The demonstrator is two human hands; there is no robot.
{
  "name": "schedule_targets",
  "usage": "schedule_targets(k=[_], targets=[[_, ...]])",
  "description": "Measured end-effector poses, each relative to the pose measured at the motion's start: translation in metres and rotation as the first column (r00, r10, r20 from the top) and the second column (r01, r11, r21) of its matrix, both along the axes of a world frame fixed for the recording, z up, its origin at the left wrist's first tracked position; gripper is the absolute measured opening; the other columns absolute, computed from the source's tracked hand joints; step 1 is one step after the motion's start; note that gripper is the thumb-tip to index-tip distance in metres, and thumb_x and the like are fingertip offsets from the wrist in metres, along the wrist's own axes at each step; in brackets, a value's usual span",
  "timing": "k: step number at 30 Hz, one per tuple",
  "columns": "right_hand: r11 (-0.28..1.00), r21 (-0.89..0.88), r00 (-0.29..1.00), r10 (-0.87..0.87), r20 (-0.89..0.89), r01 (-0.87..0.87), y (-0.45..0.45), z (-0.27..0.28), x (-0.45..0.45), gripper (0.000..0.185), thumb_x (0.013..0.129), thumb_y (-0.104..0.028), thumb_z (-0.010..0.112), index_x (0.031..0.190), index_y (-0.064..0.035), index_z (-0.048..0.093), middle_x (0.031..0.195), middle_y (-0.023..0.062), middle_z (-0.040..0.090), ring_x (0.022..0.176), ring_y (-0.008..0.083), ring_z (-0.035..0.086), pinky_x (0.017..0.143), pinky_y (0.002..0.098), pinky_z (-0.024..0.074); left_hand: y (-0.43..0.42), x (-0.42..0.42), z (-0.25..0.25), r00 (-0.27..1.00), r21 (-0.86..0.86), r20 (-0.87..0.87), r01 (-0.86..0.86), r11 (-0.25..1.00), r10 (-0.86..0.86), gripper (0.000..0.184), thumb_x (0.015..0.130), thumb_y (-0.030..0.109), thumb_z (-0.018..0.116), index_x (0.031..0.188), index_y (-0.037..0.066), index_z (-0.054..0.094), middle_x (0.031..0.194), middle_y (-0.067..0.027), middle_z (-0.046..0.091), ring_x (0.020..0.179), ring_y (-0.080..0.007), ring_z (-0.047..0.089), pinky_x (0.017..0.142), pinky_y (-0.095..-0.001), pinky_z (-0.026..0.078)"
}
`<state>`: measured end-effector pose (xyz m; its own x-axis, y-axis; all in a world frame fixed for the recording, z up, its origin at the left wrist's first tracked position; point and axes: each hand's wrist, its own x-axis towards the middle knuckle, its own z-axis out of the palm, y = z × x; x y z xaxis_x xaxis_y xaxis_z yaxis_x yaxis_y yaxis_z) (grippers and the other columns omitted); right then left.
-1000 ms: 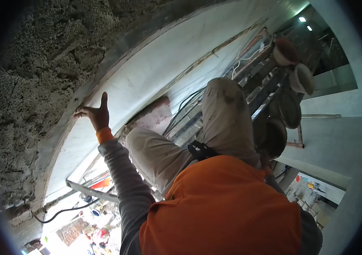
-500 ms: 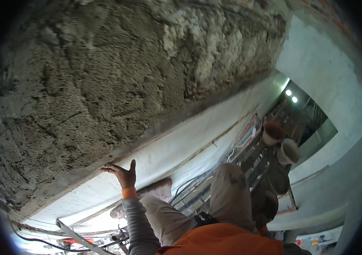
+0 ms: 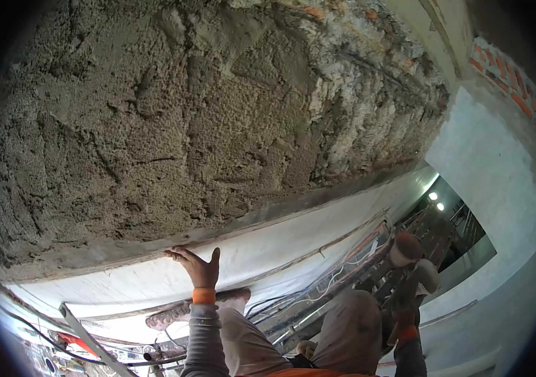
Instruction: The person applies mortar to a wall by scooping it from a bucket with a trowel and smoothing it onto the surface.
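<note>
Keeps the left hand (image 3: 196, 270) spread, thumb well apart from the fingers, fingertips touching the lower edge (image 3: 136, 254) of the rough mortar wall (image 3: 154, 138). Shows nothing gripped there. Compared with half a second ago, looks higher and takes in more of the mortar wall: now across the whole upper part of the view, coarse and grey to the left, paler and more broken toward the upper right, short of some orange brickwork (image 3: 513, 81). Brings the right hand (image 3: 402, 320) and its sleeve further clear of the body, beside the right knee (image 3: 353, 320) and next to a dark grey object (image 3: 408, 290). Cannot tell the right hand's grip or identify that object, for shadow and overlap. Reveals a reddish bucket (image 3: 406, 249) and a pale bucket (image 3: 429, 276) side by side along the right edge of the plank platform (image 3: 434, 223). Suggests, by the unchanged left-hand contact, a steadying touch, with the mortar wall better in sight for the work.
</note>
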<state>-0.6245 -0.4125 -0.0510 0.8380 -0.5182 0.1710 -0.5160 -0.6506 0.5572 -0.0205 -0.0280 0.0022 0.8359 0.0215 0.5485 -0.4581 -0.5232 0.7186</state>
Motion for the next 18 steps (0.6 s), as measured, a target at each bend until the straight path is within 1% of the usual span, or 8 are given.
schedule_targets(k=[1, 3, 5, 7, 9, 11, 13, 18], targets=[[0.999, -0.002, 0.998, 0.055, -0.004, -0.055, 0.000, 0.002, 0.003, 0.015, 0.072, -0.033, 0.065, 0.071, -0.0182, 0.067, 0.059, 0.0052, 0.059, 0.053, 0.0229, 0.058, 0.047, 0.0400, 0.0416, -0.002, -0.001, 0.002, 0.999, 0.005, 0.025, -0.026, 1.000, 0.026, 0.119, 0.067, 0.045, 0.072, 0.134, -0.011, -0.009, 0.136, -0.0386, -0.014, 0.128, -0.0545, -0.007, 0.105, -0.0540, 0.012], [0.991, 0.095, 0.995, 0.101, -0.018, -0.099, 0.003, 0.008, 0.014, 0.016, 0.072, -0.033, 0.065, 0.075, -0.0169, 0.067, 0.060, 0.0057, 0.059, 0.055, 0.0226, 0.058, 0.049, 0.0394, 0.0423, -0.003, -0.004, 0.007, 0.994, 0.018, -0.094, -0.057, 0.998, 0.058, 0.118, 0.068, 0.047, 0.072, 0.134, -0.009, -0.009, 0.138, -0.0368, -0.014, 0.128, -0.0539, -0.006, 0.104, -0.0571, 0.013], [0.927, 0.367, 0.997, 0.068, 0.026, -0.073, 0.006, 0.023, 0.045, 0.021, 0.071, -0.033, 0.067, 0.080, -0.0140, 0.065, 0.063, 0.0068, 0.059, 0.057, 0.0218, 0.059, 0.052, 0.0386, 0.0436, -0.005, -0.007, 0.010, 0.985, 0.021, -0.152, -0.079, 0.997, 0.081, 0.117, 0.068, 0.048, 0.071, 0.135, -0.009, -0.006, 0.139, -0.0354, -0.013, 0.128, -0.0546, -0.003, 0.102, -0.0596, 0.016], [0.727, 0.686, 0.990, -0.077, 0.121, -0.027, 0.013, 0.031, 0.080, 0.026, 0.070, -0.032, 0.068, 0.084, -0.0110, 0.063, 0.065, 0.0078, 0.060, 0.059, 0.0210, 0.059, 0.055, 0.0377, 0.0450, -0.005, -0.006, 0.009, 0.984, 0.011, -0.145, -0.099, 0.995, 0.099, 0.115, 0.067, 0.049, 0.070, 0.135, -0.008, -0.002, 0.140, -0.0343, -0.011, 0.127, -0.0566, 0.002, 0.099, -0.0615, 0.020], [0.451, 0.892, 0.961, -0.238, 0.138, -0.016, 0.020, 0.037, 0.127, 0.032, 0.070, -0.032, 0.070, 0.089, -0.0081, 0.061, 0.068, 0.0089, 0.060, 0.060, 0.0202, 0.060, 0.058, 0.0369, 0.0464, -0.005, -0.006, 0.009, 0.980, 0.004, -0.177, -0.093, 0.996, 0.093, 0.116, 0.066, 0.049, 0.071, 0.136, -0.008, -0.003, 0.140, -0.0339, -0.010, 0.127, -0.0565, 0.000, 0.098, -0.0625, 0.023], [0.221, 0.975, 0.943, -0.323, 0.084, -0.011, 0.028, 0.044, 0.176, 0.038, 0.069, -0.032, 0.071, 0.094, -0.0052, 0.059, 0.071, 0.0099, 0.061, 0.062, 0.0194, 0.060, 0.061, 0.0360, 0.0478, -0.006, -0.005, 0.007, 0.981, 0.005, -0.167, -0.098, 0.995, 0.097, 0.117, 0.066, 0.050, 0.071, 0.136, -0.007, -0.003, 0.140, -0.0337, -0.010, 0.127, -0.0563, 0.000, 0.097, -0.0624, 0.023], [-0.062, 0.993, 0.916, -0.384, -0.118, 0.102, 0.050, 0.077, 0.231, 0.039, 0.065, -0.024, 0.075, 0.092, -0.0011, 0.057, 0.069, 0.0080, 0.059, 0.057, 0.0168, 0.058, 0.054, 0.0332, 0.0475, -0.005, -0.006, 0.010, 0.977, -0.006, -0.195, -0.092, 0.996, 0.089, 0.117, 0.066, 0.048, 0.072, 0.136, -0.007, -0.004, 0.140, -0.0336, -0.011, 0.128, -0.0550, -0.001, 0.096, -0.0651, 0.023], [0.026, 0.971, 0.927, -0.304, -0.217, 0.236, 0.109, 0.098, 0.300, 0.039, 0.063, -0.016, 0.074, 0.091, 0.0027, 0.055, 0.067, 0.0074, 0.057, 0.051, 0.0148, 0.055, 0.048, 0.0311, 0.0458, -0.006, -0.006, 0.003, 0.978, 0.006, -0.185, -0.098, 0.995, 0.098, 0.118, 0.066, 0.047, 0.073, 0.137, -0.005, -0.005, 0.141, -0.0311, -0.012, 0.128, -0.0549, 0.001, 0.092, -0.0666, 0.027]])
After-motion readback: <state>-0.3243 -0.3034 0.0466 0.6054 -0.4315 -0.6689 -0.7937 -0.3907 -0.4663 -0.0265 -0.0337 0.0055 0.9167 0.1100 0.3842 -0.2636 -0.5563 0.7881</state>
